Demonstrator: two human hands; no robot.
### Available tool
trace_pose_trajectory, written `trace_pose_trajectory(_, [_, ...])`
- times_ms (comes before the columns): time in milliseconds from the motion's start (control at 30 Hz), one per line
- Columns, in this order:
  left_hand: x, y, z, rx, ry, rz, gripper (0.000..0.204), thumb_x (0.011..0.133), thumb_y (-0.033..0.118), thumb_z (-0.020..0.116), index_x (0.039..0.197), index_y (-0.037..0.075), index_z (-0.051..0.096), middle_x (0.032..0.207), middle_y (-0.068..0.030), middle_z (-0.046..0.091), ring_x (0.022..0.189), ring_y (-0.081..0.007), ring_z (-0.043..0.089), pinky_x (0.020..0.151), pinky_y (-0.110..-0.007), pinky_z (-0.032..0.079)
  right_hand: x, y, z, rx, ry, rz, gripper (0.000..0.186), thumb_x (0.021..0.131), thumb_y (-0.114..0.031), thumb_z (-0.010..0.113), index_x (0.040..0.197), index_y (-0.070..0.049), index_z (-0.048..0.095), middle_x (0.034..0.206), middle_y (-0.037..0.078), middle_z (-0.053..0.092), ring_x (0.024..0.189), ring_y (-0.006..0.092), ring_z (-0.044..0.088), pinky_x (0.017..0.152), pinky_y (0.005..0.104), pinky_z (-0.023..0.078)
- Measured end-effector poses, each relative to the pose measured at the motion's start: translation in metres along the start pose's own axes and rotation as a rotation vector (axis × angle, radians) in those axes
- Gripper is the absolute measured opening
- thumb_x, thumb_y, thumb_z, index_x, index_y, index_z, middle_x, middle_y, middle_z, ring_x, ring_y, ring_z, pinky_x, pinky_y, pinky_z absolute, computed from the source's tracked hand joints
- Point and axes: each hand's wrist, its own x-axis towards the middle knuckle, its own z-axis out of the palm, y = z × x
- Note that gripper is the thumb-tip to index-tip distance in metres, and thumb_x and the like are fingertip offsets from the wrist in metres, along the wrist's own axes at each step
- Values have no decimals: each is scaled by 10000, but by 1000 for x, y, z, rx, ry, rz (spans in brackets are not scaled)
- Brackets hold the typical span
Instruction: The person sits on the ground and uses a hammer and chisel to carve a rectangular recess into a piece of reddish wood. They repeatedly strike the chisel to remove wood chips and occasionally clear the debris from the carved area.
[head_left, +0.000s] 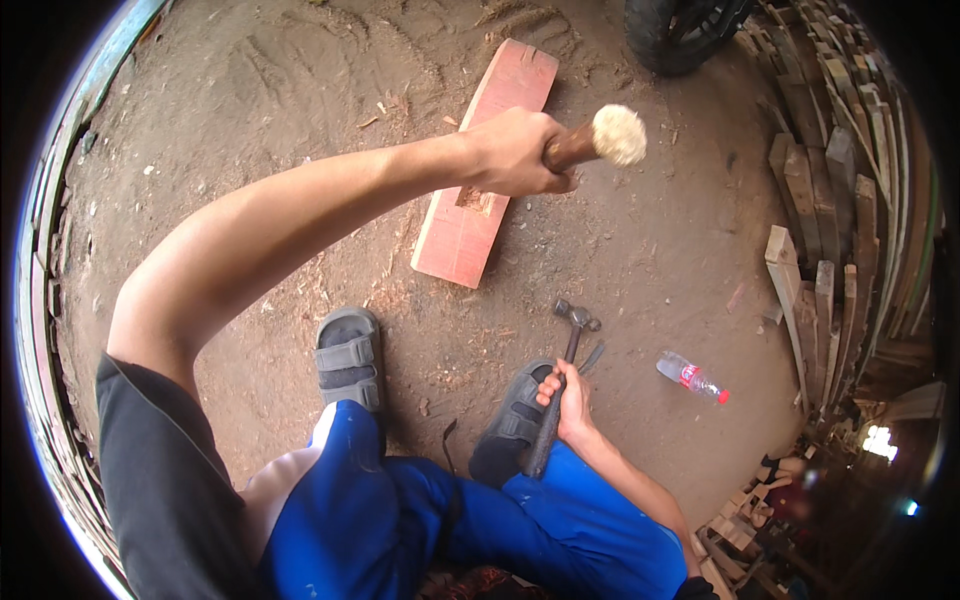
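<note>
My left hand [512, 150] is closed in a fist round the brown wooden handle of a chisel [574, 150], whose pale butt end is frayed and mushroomed. The blade is hidden beneath the fist. Under this hand a reddish wooden block [455, 240] lies slantwise on the ground, with a rough notch [482, 201] cut in its upper face. Low at the right, my right hand [572, 402] grips a ball-peen hammer [571, 345] by its dark handle. The hammer's head points away from me, and its handle end reaches my blue trouser leg.
A clear plastic bottle [690, 376] with a red cap lies on the dirt floor to the right. Stacked timber [825, 220] lines the right side. A black tyre [685, 35] stands at the far edge. Wood chips lie around my grey sandals [348, 360].
</note>
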Motion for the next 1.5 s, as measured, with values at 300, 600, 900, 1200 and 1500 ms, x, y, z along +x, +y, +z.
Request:
trace_pose_trajectory(300, [-11, -6, -22, 52, -81, 206, 235, 816, 161, 721, 970, -11, 676, 869, -196, 711, 850, -298, 715, 789, -395, 572, -7, 27, -11, 11, 10, -5, 238, 958, -275, 605, 873, -90, 482, 636, -3, 429, 563, 123, 472, 473, 278, 400])
trace_pose_trajectory(600, [0, -27, -17, 77, 248, 286, 154, 764, 147, 670, 801, 10, 611, 671, -150, 662, 661, -291, 693, 669, -415, 562, -17, 9, 5, -62, 48, -107, 237, 974, -276, 585, 890, -85, 473, 637, -3, 426, 558, 118, 466, 461, 266, 393])
trace_pose_trajectory(900, [-13, -51, -9, 74, 439, 309, 184, 823, 210, 682, 878, 35, 669, 681, -128, 679, 602, -248, 688, 598, -354, 578, -31, -114, 46, -1031, -4, -403, 274, 1004, -306, 547, 875, -64, 535, 601, 8, 500, 503, 91, 496, 427, 275, 401])
trace_pose_trajectory(1200, [-44, -62, -2, -17, 428, 498, 68, 834, 119, 657, 855, 63, 625, 643, -85, 668, 554, -201, 683, 515, -301, 569, 17, -262, 243, -1742, -348, -1227, 304, 997, -247, 528, 892, 38, 537, 634, 229, 546, 508, 351, 526, 519, 456, 407])
trace_pose_trajectory(1500, [-61, -46, 17, 46, 191, 400, 130, 803, 178, 626, 843, 91, 539, 688, -98, 599, 710, -337, 655, 642, -439, 526, 84, -272, 353, -2234, -215, -1123, 346, 978, -271, 471, 1049, 35, 614, 942, 271, 670, 921, 439, 653, 832, 505, 519])
